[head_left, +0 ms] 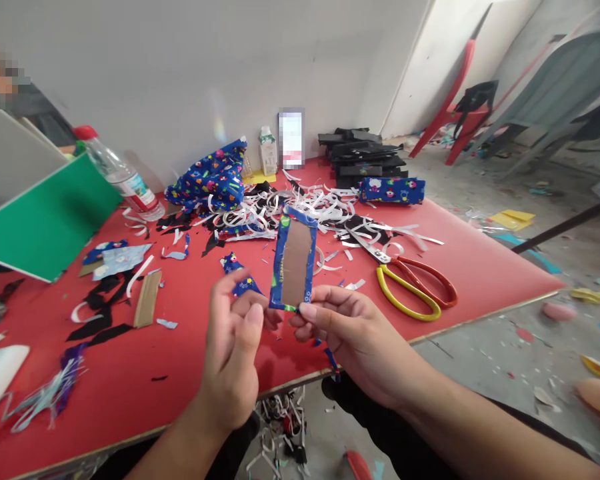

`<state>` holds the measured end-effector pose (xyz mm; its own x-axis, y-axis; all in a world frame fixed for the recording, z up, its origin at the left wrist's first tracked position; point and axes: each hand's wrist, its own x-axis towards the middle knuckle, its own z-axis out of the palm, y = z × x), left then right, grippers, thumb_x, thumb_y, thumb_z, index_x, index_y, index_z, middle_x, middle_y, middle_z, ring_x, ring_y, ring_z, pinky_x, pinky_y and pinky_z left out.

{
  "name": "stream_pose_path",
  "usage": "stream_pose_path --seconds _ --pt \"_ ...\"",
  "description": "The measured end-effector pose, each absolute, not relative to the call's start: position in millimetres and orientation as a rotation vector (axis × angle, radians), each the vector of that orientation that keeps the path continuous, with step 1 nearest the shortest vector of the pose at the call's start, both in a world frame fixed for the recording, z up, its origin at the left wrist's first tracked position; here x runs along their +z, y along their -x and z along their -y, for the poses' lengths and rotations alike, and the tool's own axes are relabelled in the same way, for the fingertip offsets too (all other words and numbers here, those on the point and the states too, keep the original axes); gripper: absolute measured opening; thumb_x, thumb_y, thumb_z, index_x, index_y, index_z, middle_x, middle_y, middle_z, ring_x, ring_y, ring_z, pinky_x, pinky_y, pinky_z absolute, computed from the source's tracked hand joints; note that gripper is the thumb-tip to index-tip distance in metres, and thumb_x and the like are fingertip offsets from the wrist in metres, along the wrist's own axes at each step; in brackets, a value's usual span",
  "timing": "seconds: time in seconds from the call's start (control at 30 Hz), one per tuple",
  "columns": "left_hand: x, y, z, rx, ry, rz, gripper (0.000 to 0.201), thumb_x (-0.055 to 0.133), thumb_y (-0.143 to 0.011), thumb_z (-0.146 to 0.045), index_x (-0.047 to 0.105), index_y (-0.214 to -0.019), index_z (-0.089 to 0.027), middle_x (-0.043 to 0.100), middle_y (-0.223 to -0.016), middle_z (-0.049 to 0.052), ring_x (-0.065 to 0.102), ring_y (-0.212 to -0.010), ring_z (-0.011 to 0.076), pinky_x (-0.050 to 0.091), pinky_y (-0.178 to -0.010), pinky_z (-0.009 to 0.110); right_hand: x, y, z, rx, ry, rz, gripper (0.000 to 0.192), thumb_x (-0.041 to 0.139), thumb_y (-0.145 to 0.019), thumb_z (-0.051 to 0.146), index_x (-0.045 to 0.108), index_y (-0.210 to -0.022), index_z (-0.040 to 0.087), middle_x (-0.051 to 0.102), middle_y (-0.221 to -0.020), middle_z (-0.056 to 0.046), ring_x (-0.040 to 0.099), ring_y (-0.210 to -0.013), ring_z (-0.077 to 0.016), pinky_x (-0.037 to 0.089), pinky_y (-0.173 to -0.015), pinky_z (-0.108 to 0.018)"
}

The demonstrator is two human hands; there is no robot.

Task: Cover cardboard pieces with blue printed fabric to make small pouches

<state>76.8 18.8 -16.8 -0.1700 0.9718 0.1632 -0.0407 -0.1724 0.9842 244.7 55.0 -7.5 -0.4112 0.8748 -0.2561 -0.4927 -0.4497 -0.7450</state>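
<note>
Between thumb and fingers, my right hand (347,320) pinches the lower right corner of a small cardboard piece (296,263) edged in blue patterned fabric. The piece is held upright over the table, its bare brown middle facing me. Just left of it is my left hand (235,347), fingers curved and apart, with nothing seen in it. A strip of the same blue fabric (243,277) lies behind my left fingers. To the right rest large scissors (410,283) with one yellow and one red handle, their blades pointing toward the scraps.
White and black scrap strips (305,207) cover the back of the red table (180,373). Behind them are bunched blue fabric (213,177), a wrapped blue block (393,191), stacked black pieces (363,157), a carton (268,152) and a phone (291,137). A bottle (125,177) leans at left.
</note>
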Motion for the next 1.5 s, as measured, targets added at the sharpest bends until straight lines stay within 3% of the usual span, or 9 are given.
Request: stream_pose_path --seconds 0.07,0.13,0.27,0.37,0.47,0.57,1.0,1.27,1.5 --pt "-18.7 -76.2 -18.2 1.371 -1.261 -1.158 0.028 0.052 -0.107 -0.047 0.068 -0.112 -0.024 0.069 -0.089 0.004 0.058 -0.071 0.0168 0.051 -0.068 0.030 -6.5 -245.6 -54.6 1.982 0.811 0.720 0.028 0.098 -0.069 0.033 0.076 -0.081 0.020 0.078 -0.071 0.002 0.071 -0.063 -0.0085 0.056 -0.065 -0.019" --pt "-20.4 -76.6 -18.4 1.262 -1.327 -1.190 0.040 0.046 -0.109 -0.048 0.067 -0.088 -0.021 0.065 -0.081 0.004 0.053 -0.070 0.0170 0.047 -0.068 0.030 -6.6 -245.9 -54.5 2.017 0.842 0.735 0.032 0.099 -0.066 0.034 0.074 -0.080 0.019 0.078 -0.071 0.001 0.071 -0.063 -0.0092 0.056 -0.066 -0.019" --pt "-24.4 -81.7 -19.5 1.276 -1.280 -1.334 0.049 0.043 -0.110 -0.050 0.053 -0.071 -0.022 0.052 -0.068 0.000 0.047 -0.065 0.0157 0.040 -0.062 0.029 -8.0 -242.9 -52.5 1.916 0.898 0.931 0.033 0.098 -0.067 0.037 0.075 -0.082 0.019 0.079 -0.076 -0.001 0.073 -0.071 -0.0121 0.057 -0.072 -0.023" --pt "-27.9 -87.6 -18.7 1.311 -1.214 -1.363 0.049 0.046 -0.109 -0.052 0.049 -0.070 -0.023 0.046 -0.066 -0.002 0.043 -0.062 0.0151 0.038 -0.059 0.028 -8.3 -239.1 -50.0 1.741 0.922 1.092 0.033 0.098 -0.066 0.032 0.077 -0.088 0.020 0.079 -0.081 0.000 0.072 -0.074 -0.0139 0.056 -0.070 -0.024" --pt "-28.5 -92.4 -16.1 1.310 -1.234 -1.381 0.049 0.048 -0.108 -0.053 0.047 -0.069 -0.023 0.043 -0.064 -0.003 0.040 -0.060 0.0149 0.036 -0.056 0.027 -9.0 -237.4 -48.7 1.677 0.932 1.158 0.024 0.089 -0.079 0.039 0.074 -0.078 0.019 0.076 -0.074 -0.001 0.069 -0.069 -0.0141 0.054 -0.066 -0.025" --pt "-26.1 -95.4 -13.5 1.302 -1.338 -1.392 0.051 0.045 -0.109 -0.052 0.045 -0.068 -0.023 0.041 -0.064 -0.003 0.037 -0.060 0.0145 0.036 -0.055 0.027 -10.4 -237.3 -48.2 1.662 0.959 1.146 0.033 0.078 -0.088 0.047 0.073 -0.073 0.018 0.073 -0.070 -0.001 0.066 -0.066 -0.0135 0.054 -0.066 -0.026" --pt "-26.5 -102.8 -10.3 1.291 -1.284 -1.307 0.049 0.045 -0.109 -0.051 0.047 -0.069 -0.023 0.045 -0.067 0.000 0.043 -0.065 0.0166 0.043 -0.062 0.028 -11.9 -236.0 -45.3 1.586 1.032 1.064 0.045 0.077 -0.085 0.063 0.074 -0.071 0.020 0.070 -0.063 -0.002 0.066 -0.060 -0.0157 0.057 -0.062 -0.028" --pt "-28.4 -102.3 -10.8 1.340 -0.967 -1.121 0.050 0.057 -0.102 -0.057 0.056 -0.066 -0.022 0.052 -0.068 0.002 0.050 -0.070 0.0184 0.046 -0.067 0.031 -9.7 -242.5 -46.7 1.623 0.936 1.170 0.055 0.066 -0.093 0.068 0.079 -0.070 0.020 0.073 -0.064 -0.004 0.067 -0.060 -0.0166 0.057 -0.066 -0.029" --pt "-19.9 -100.8 -16.3 1.294 -1.041 -1.098 0.053 0.051 -0.102 -0.059 0.059 -0.064 -0.022 0.054 -0.064 0.004 0.052 -0.067 0.0198 0.046 -0.063 0.032 -13.5 -244.4 -49.4 1.647 0.994 1.149 0.062 0.064 -0.088 0.078 0.076 -0.069 0.020 0.072 -0.063 -0.005 0.069 -0.062 -0.0188 0.058 -0.065 -0.032"
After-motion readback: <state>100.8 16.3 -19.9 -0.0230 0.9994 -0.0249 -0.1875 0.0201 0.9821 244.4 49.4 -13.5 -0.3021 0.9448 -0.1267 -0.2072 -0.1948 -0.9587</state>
